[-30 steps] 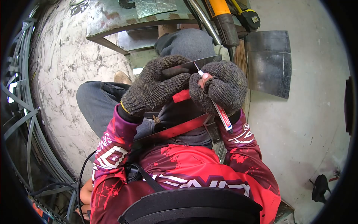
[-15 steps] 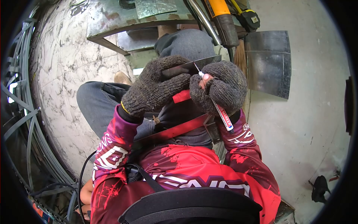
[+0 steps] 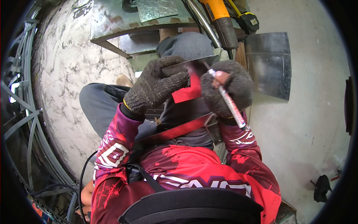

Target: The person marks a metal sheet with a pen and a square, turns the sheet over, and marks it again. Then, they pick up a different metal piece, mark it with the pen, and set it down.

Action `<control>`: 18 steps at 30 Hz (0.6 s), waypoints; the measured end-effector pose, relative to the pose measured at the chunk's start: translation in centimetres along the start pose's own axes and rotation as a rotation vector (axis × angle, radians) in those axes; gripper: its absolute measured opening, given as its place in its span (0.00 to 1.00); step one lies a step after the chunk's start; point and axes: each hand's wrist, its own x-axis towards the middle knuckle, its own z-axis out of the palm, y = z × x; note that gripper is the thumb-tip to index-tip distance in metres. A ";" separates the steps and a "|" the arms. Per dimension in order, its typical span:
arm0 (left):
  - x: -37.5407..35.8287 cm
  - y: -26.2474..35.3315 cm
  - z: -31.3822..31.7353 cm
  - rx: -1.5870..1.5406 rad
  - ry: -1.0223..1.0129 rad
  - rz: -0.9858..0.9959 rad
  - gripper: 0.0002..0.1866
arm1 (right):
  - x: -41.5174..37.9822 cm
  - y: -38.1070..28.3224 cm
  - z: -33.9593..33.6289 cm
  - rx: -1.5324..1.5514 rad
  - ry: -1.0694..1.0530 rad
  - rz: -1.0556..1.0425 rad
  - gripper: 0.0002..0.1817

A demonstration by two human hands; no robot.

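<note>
My left hand, in a dark knitted glove, has its fingers closed around a piece of sheet metal held above my lap. Its upper edge shows dark grey, and a bright red area shows below my fingers. In my right hand, gloved too with a bare fingertip showing, is a white and red marker. The marker slants, its tip pointing up and left close to the metal's right end. A reddish flat bar lies across my lap, below both hands.
Ahead stands a metal bench with sheet pieces on it. An orange power tool and a yellow-black tape measure are at its right. A curved metal sheet lies on the floor. Metal strips crowd the left side.
My right hand, with the marker, has moved right and slightly down, away from my left hand, and more of the sheet metal shows. My left hand keeps its hold.
</note>
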 end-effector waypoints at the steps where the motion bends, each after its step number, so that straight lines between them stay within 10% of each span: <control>1: 0.0 0.3 -0.1 -0.046 0.027 -0.055 0.21 | 0.6 -0.6 -0.2 -0.037 0.067 -0.110 0.12; 5: 0.5 -1.0 -0.4 -0.484 0.133 -0.068 0.21 | 1.1 -0.1 -0.5 -0.120 0.410 -0.145 0.11; 9: 0.6 -2.9 -0.2 -0.214 0.297 0.240 0.14 | -0.9 1.0 -0.6 -0.020 0.405 -0.008 0.08; 10: 0.3 0.0 0.5 -0.897 0.243 0.034 0.12 | -0.8 0.0 -0.5 0.012 0.354 0.027 0.09; 11: 0.2 0.6 0.9 -0.884 0.232 0.052 0.12 | -1.0 -0.5 0.2 0.082 0.354 0.082 0.11; 14: 0.0 1.6 0.1 0.606 0.453 0.558 0.14 | -0.6 -3.3 1.9 0.496 0.347 0.260 0.22; 17: -0.4 3.6 2.6 -0.142 0.444 0.356 0.14 | 0.7 -4.6 3.1 0.217 0.371 0.173 0.22; 18: -0.3 1.5 1.6 0.524 0.451 0.677 0.16 | 1.2 -4.9 3.5 0.276 0.425 0.138 0.21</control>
